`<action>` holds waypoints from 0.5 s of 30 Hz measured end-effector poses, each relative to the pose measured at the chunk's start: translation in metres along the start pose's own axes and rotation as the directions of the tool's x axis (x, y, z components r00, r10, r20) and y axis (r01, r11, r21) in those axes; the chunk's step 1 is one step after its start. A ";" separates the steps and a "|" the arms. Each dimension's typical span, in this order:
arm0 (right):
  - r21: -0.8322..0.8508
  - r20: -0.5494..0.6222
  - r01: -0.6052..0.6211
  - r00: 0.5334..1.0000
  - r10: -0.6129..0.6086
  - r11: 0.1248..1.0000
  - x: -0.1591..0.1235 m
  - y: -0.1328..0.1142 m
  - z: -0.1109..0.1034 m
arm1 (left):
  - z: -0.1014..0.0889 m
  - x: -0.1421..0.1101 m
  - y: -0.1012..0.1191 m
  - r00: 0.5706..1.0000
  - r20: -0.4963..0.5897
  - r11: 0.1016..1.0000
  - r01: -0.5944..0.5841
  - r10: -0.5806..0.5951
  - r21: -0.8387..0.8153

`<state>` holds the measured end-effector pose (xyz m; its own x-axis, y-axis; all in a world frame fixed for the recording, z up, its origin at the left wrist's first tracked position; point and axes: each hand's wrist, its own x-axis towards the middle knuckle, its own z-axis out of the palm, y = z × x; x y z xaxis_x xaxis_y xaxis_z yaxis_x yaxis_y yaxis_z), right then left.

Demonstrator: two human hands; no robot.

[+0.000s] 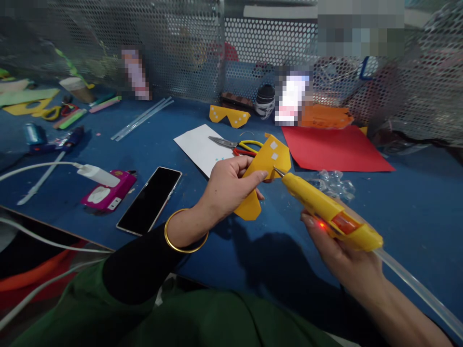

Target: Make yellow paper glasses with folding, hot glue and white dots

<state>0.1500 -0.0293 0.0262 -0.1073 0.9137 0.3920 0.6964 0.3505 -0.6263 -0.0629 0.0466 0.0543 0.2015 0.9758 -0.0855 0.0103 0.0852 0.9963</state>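
A: Left hand?
B: Left hand (227, 185) pinches the yellow paper cutout (262, 161), thumb on top, fingers underneath. Forearm reaches in from lower left, black sleeve, gold bangle (185, 249) at the wrist.
A: Right?
B: Right hand (347, 260) is wrapped round the yellow glue gun (307, 190), forearm coming in from lower right. Nozzle aims left at the cutout, below two white squares. Tip touching or just above, can't tell.
A: Cutout's place?
B: Held tilted above the table, right of the black phone (150, 200), near the scissors (235, 143).
A: Containers?
B: Cup (75, 90) at far left, pale on top, brownish lower down; contents unclear. Purple socket box (125, 182) has a white charger (99, 175) plugged in. Glue gun: clear stick (419, 286) out the back.
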 end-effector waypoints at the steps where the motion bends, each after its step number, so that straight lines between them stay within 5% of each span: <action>1: 0.005 0.004 -0.007 1.000 0.007 1.000 0.000 0.000 0.000 | 0.000 0.000 0.000 1.000 0.004 1.000 -0.001 0.001 0.003; 15: 0.022 -0.104 -0.082 0.991 0.084 0.996 -0.009 0.005 -0.001 | 0.002 -0.002 0.001 0.998 0.045 0.999 0.032 -0.031 -0.020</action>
<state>0.1549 -0.0359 0.0207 0.0258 0.9137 0.4056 0.6869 0.2786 -0.6712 -0.0616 0.0445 0.0555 0.2453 0.9625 -0.1162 -0.0025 0.1205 0.9927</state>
